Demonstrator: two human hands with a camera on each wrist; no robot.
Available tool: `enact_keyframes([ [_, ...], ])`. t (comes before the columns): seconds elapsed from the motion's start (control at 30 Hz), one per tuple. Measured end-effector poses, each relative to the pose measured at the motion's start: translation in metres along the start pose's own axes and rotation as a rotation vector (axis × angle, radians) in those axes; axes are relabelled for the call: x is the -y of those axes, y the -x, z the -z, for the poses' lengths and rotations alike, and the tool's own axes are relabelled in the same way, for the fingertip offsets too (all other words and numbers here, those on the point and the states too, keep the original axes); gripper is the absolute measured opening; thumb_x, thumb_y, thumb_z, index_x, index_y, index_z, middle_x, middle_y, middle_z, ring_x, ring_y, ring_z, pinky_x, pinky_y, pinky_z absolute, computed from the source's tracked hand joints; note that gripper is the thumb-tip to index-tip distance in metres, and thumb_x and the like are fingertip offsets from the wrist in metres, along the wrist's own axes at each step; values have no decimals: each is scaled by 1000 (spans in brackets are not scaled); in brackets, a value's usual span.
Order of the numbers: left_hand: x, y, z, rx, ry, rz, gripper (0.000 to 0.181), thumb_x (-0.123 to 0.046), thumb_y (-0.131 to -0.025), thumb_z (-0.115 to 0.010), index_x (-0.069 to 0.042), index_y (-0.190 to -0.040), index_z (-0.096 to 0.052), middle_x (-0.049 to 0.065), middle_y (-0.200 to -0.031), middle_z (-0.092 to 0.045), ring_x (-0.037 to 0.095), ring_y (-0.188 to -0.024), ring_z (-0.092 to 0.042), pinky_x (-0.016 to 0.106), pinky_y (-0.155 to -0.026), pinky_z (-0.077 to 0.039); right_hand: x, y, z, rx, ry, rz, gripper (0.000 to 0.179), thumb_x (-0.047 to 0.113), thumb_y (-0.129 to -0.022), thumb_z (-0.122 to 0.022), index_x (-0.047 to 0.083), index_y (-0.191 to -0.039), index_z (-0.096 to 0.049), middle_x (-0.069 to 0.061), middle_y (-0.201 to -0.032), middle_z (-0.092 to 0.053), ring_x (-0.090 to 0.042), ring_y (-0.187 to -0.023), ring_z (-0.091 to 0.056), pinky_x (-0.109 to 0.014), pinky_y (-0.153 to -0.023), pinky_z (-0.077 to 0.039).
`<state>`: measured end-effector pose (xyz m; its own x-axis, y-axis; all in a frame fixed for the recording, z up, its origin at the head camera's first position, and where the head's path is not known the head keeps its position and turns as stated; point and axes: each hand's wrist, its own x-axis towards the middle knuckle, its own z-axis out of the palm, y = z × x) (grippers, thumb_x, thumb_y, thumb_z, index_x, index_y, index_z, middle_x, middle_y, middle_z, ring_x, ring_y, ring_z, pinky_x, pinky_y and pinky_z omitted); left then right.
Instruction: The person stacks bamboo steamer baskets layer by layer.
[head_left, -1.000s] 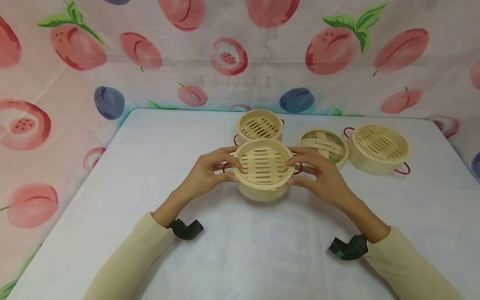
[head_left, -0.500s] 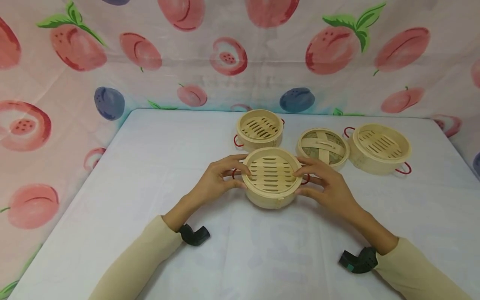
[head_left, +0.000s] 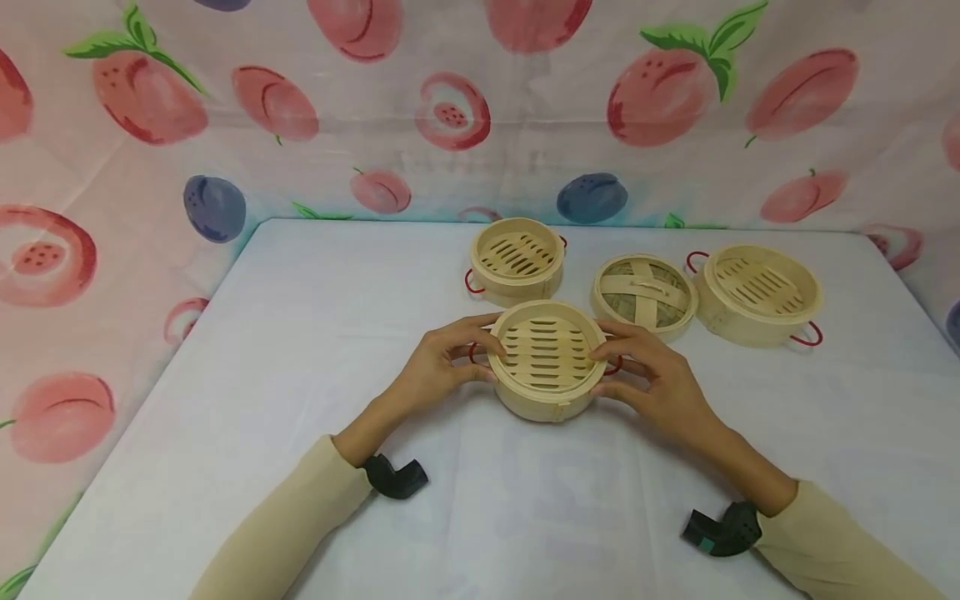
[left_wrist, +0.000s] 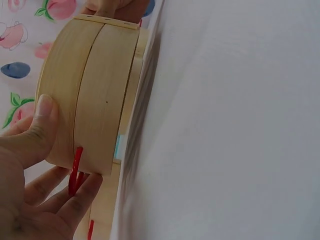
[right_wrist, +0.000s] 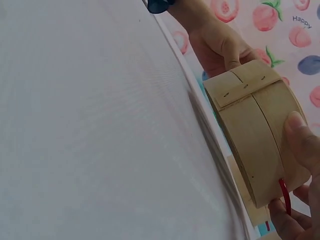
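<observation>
A round bamboo steamer basket (head_left: 546,403) with a slatted floor and red cord handles is between my two hands near the middle of the table. My left hand (head_left: 442,360) grips its left side, thumb on the outer wall and a finger over the rim. On the opposite side my right hand (head_left: 654,379) holds it the same way. In the left wrist view, fingers (left_wrist: 82,200) lie by the red handle (left_wrist: 75,172). The right wrist view shows a stapled seam (right_wrist: 245,87) on the wall. Whether the basket's bottom touches the table, I cannot tell.
Behind stands another small steamer basket (head_left: 517,287) with red handles. A woven bamboo lid (head_left: 645,287) lies to its right, beside a larger steamer basket (head_left: 750,332). A white cloth covers the table (head_left: 360,275); a fruit-print curtain (head_left: 525,125) hangs behind it.
Both hands have brought the held basket toward me and slightly to the right, away from the small basket behind it. The last half second shows only a slight shift.
</observation>
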<state>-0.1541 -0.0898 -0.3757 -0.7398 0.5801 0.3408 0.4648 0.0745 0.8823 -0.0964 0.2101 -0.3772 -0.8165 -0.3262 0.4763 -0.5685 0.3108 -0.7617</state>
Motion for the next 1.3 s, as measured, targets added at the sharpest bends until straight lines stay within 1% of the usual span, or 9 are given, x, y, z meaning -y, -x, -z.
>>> enact_keyframes([
  [0.17, 3, 2, -3, -1, 32, -12, 29, 4, -74, -77, -4, -100, -69, 9, -137, -51, 20, -126, -47, 35, -94, -48, -3, 2, 1, 5, -29, -13, 50, -19, -62, -78, 1, -107, -66, -19, -133, -49, -27, -129, -43, -30, -88, -50],
  [0.47, 8, 3, -6, -5, 1, -52, 28, 3, -74, -77, -3, -101, -69, 12, -136, -51, 25, -127, -47, 36, -94, -47, -8, 5, 2, 0, -52, -9, 50, -19, -62, -78, 1, -107, -66, -19, -133, -49, -27, -128, -44, -29, -89, -49],
  [0.7, 9, 2, -5, -1, 31, -41, 29, 3, -74, -78, -5, -101, -70, 8, -137, -51, 20, -128, -46, 34, -94, -48, -8, 5, 2, 4, -60, -40, 50, -18, -62, -79, 1, -106, -66, -16, -134, -49, -27, -129, -43, -31, -89, -50],
  [0.77, 9, 1, -5, -2, 21, -42, 29, 2, -74, -78, -5, -101, -70, 7, -137, -51, 19, -128, -46, 35, -93, -48, -9, 5, 2, 5, -51, -32, 50, -18, -61, -80, 1, -106, -66, -17, -134, -49, -27, -129, -43, -31, -88, -50],
  [0.83, 6, 1, -5, -6, 5, -36, 29, 3, -73, -78, -4, -100, -70, 9, -137, -52, 20, -128, -46, 37, -92, -48, -10, 5, 2, 4, -48, -28, 50, -17, -61, -80, 1, -106, -67, -17, -134, -49, -26, -128, -44, -29, -88, -50],
  [0.93, -7, 1, -4, -7, -25, -29, 27, 6, -73, -77, 0, -99, -70, 16, -134, -52, 26, -128, -46, 42, -92, -48, -11, 5, 0, 1, -49, -20, 51, -18, -60, -80, 1, -105, -66, -19, -133, -49, -25, -127, -44, -28, -88, -50],
  [1.07, -22, 0, -4, -3, -36, -10, 26, 9, -73, -76, 5, -98, -68, 24, -132, -52, 33, -127, -45, 40, -94, -46, -6, 5, -1, -4, -40, -11, 51, -21, -59, -79, 0, -104, -66, -23, -132, -48, -27, -126, -45, -27, -87, -50],
  [1.17, -22, 0, -5, 3, -11, 15, 27, 10, -73, -75, 6, -99, -68, 24, -134, -50, 33, -127, -46, 40, -95, -46, 3, 3, -2, -6, -26, -6, 50, -24, -58, -78, -4, -102, -64, -28, -130, -47, -31, -125, -45, -27, -87, -51],
  [1.3, -18, 1, -6, 13, 29, 34, 29, 11, -75, -74, 7, -102, -67, 24, -137, -47, 32, -127, -46, 47, -92, -47, 15, 0, -3, -4, -18, -23, 48, -25, -59, -77, -8, -101, -63, -32, -128, -46, -34, -123, -45, -28, -86, -51],
])
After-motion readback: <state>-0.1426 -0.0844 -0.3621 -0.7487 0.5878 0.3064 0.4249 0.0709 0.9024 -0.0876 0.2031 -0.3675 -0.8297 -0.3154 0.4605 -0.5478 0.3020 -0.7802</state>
